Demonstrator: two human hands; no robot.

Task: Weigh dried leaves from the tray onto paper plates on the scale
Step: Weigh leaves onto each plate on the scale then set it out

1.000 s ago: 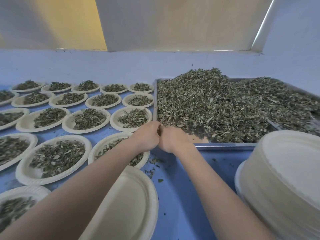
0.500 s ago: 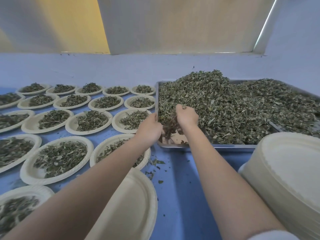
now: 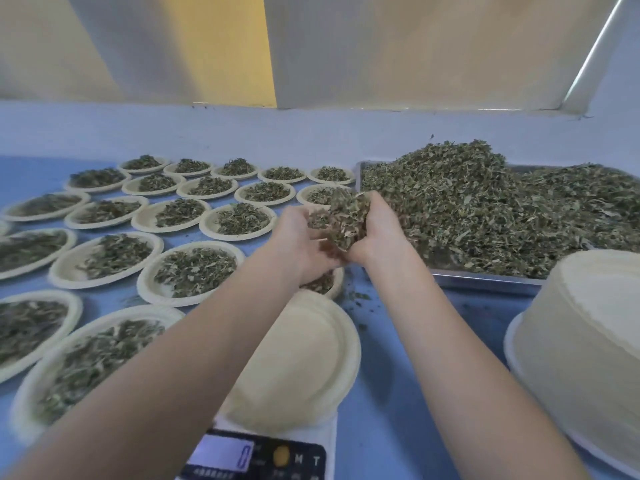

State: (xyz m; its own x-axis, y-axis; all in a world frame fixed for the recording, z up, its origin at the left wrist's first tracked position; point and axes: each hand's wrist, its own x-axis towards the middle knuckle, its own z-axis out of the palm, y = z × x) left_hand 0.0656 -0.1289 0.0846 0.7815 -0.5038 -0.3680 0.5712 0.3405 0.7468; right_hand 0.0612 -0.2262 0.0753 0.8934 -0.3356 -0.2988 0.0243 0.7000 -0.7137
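Note:
My left hand (image 3: 301,237) and my right hand (image 3: 377,233) are cupped together and hold a heap of dried leaves (image 3: 343,220) above the table, left of the metal tray (image 3: 485,280). The tray is piled high with dried leaves (image 3: 485,206). Below my hands an empty paper plate (image 3: 301,362) lies on the white scale (image 3: 263,459), whose display reads 0.
Several paper plates with leaf portions (image 3: 194,268) cover the blue table on the left. A tall stack of empty paper plates (image 3: 585,341) stands at the right front. Loose leaf crumbs (image 3: 360,296) lie on the table by the tray's corner.
Both hands dug into the tray's near-left corner, scooped up leaves and lifted them up and leftward out of the tray. The camera tilted down, bringing the scale into view.

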